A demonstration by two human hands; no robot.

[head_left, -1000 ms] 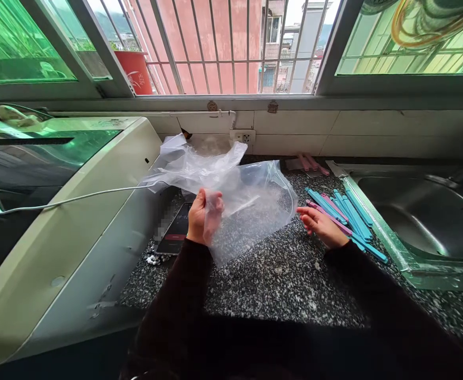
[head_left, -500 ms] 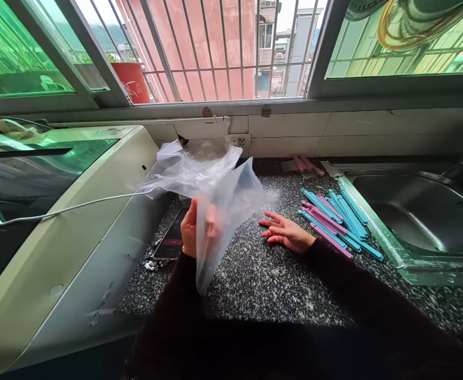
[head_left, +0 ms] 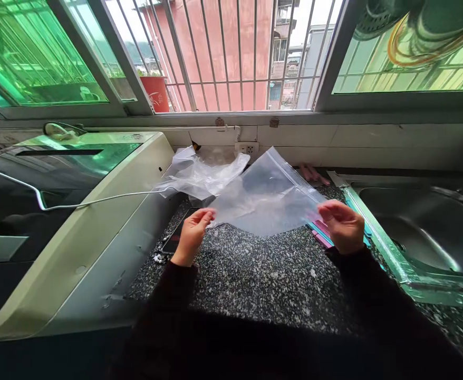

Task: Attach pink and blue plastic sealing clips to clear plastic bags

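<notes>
Right now the speckled desk (head_left: 271, 274) sits between the washing machine (head_left: 69, 237) and the sink (head_left: 421, 221); everything placed relative to the desk. Clear zip bag (head_left: 267, 198) held above desk's middle, spread flat-ish, long axis running left to right between my two hands, zip edge slanting up and away on its right side. My left hand (head_left: 192, 235) has its grip pinched shut on the bag's left corner; my right hand (head_left: 342, 224) has its grip closed on the right corner. Both equally near. Blue and pink sticks (head_left: 321, 232) lie on desk's right part, mostly hidden under my right hand. Phone (head_left: 176, 238) at desk's left edge, beside the left hand.
</notes>
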